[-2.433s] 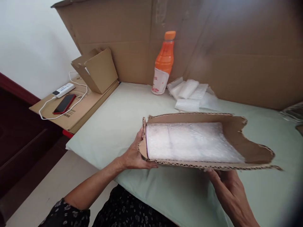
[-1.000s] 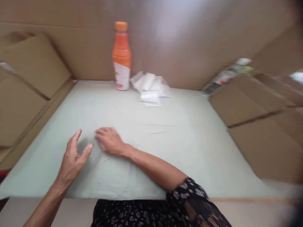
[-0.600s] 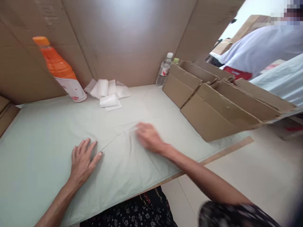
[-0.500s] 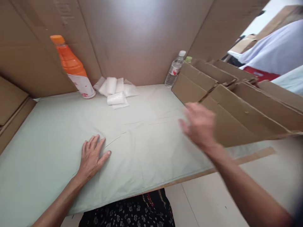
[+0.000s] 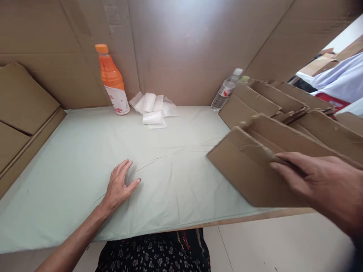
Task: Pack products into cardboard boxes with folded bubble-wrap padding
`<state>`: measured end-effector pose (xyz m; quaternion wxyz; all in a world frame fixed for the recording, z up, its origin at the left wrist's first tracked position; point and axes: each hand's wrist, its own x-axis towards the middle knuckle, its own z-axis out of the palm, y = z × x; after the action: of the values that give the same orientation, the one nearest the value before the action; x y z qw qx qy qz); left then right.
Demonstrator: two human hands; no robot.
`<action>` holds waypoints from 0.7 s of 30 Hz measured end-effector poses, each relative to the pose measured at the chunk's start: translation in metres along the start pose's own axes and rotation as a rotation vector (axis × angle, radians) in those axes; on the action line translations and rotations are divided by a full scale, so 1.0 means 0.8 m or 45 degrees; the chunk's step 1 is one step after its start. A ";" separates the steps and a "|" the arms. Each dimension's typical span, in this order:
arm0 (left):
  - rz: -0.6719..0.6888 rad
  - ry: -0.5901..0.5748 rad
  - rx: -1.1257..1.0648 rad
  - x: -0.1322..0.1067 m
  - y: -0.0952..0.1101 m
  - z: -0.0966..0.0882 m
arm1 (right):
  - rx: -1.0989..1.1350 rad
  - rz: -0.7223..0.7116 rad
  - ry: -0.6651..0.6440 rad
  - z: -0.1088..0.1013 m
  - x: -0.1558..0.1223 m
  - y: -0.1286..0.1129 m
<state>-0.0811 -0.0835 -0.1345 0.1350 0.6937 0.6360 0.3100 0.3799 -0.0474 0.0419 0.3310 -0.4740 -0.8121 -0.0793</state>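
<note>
Pale green cloth [image 5: 70, 166] covers the table, with a tall cardboard panel [image 5: 198, 56] standing along its back; some faint marking at the panel's upper left is illegible to me. At right of the frame, the person's right hand [image 5: 323, 177] grips the top edge of an open cardboard carton [image 5: 249, 170], thumb outside; it is the nearest of several cartons [image 5: 253, 100] grouped there. Lower left of centre, the left hand [image 5: 119, 187] is open and holds nothing, fingers loosely spread, at the cloth. Upper left of centre stands an orange-capped bottle [image 5: 110, 77], its white label printed in red too small to read. Bubble-wrap bags [image 5: 153, 117] lie just beside it. Further right, a clear water bottle [image 5: 227, 88] wears a red-and-white label, also unreadable, near the cartons.
</note>
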 end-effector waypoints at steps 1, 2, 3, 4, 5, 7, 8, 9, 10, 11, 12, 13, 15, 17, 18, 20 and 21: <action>-0.016 -0.009 -0.049 -0.004 0.006 -0.004 | -0.131 -0.065 -0.022 0.006 0.004 -0.034; -0.030 -0.019 -0.094 -0.009 0.012 -0.008 | -0.168 -0.162 -0.083 0.012 0.010 -0.065; -0.043 -0.026 -0.135 -0.014 0.018 -0.013 | -0.109 -0.280 -0.134 0.017 0.019 -0.093; -0.055 -0.030 -0.169 -0.019 0.023 -0.018 | 0.008 -0.371 -0.201 0.021 0.028 -0.116; -0.067 -0.034 -0.198 -0.024 0.026 -0.024 | 0.146 -0.433 -0.244 0.023 0.036 -0.132; -0.095 -0.012 -0.245 -0.034 0.027 -0.034 | 0.342 -0.398 -0.214 0.025 0.044 -0.147; -0.110 0.008 -0.260 -0.038 0.026 -0.039 | 0.372 -0.296 -0.150 0.026 0.043 -0.146; -0.129 0.026 -0.266 -0.042 0.024 -0.043 | 0.367 -0.147 -0.077 0.028 0.038 -0.139; -0.150 0.042 -0.265 -0.045 0.022 -0.047 | 0.346 0.011 -0.027 0.033 0.029 -0.130; -0.172 0.049 -0.261 -0.048 0.020 -0.050 | 0.330 0.139 -0.023 0.041 0.018 -0.118; -0.192 0.046 -0.259 -0.049 0.019 -0.052 | 0.327 0.229 -0.079 0.052 0.005 -0.106; -0.205 0.030 -0.261 -0.049 0.020 -0.053 | 0.338 0.278 -0.178 0.066 -0.009 -0.095; -0.218 -0.007 -0.284 -0.047 0.024 -0.052 | 0.389 0.294 -0.422 0.101 -0.038 -0.084; -0.219 -0.025 -0.317 -0.043 0.031 -0.047 | 0.412 0.323 -0.604 0.141 -0.064 -0.088; -0.223 -0.019 -0.326 -0.040 0.034 -0.045 | 0.404 0.353 -0.640 0.160 -0.074 -0.095; -0.244 0.006 -0.326 -0.038 0.037 -0.039 | 0.378 0.406 -0.632 0.192 -0.090 -0.110; -0.257 0.012 -0.321 -0.038 0.037 -0.037 | 0.367 0.421 -0.607 0.203 -0.095 -0.117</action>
<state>-0.0750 -0.1239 -0.1023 0.2485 0.6024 0.6590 0.3755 0.2531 -0.0799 -0.1123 0.2035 -0.5529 -0.7817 0.2045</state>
